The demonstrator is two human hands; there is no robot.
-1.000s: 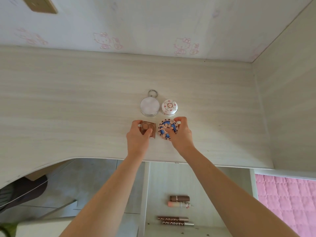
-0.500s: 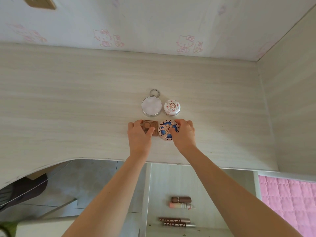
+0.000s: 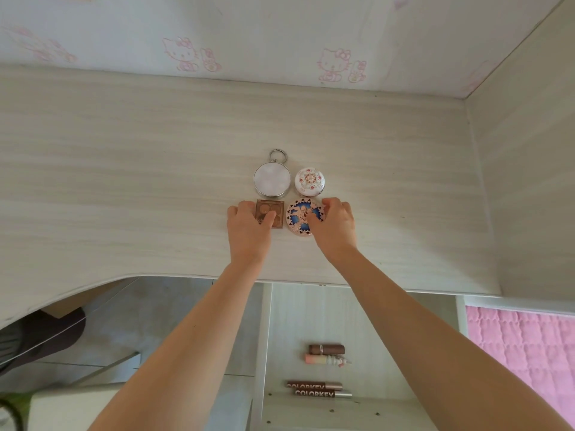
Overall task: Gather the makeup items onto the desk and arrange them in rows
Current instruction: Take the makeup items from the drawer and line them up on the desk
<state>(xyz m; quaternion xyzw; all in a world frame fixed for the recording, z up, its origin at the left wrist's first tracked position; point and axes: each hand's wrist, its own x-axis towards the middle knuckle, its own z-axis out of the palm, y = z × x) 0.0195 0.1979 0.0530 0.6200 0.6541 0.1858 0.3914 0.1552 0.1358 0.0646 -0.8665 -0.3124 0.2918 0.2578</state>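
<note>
The desk (image 3: pixel 124 181) is showing pale wood grain. Behind it, pink cats are dotting the white wall (image 3: pixel 280 32). On the desk are lying a pearly silver compact (image 3: pixel 272 178), a white red-flowered jar (image 3: pixel 310 181), a brown palette (image 3: pixel 275 209) and a blue, rose-gold disc (image 3: pixel 300 214). Below it, brown and pink lipsticks (image 3: pixel 326 349), white-lettered brown tubes (image 3: pixel 314 385) and a pink quilt (image 3: pixel 522 353) are showing.

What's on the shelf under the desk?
Under the desk, the shelf holds a brown lipstick, a pink tube and two Colorkey tubes. The desk top and the right arm cover the rest.
</note>
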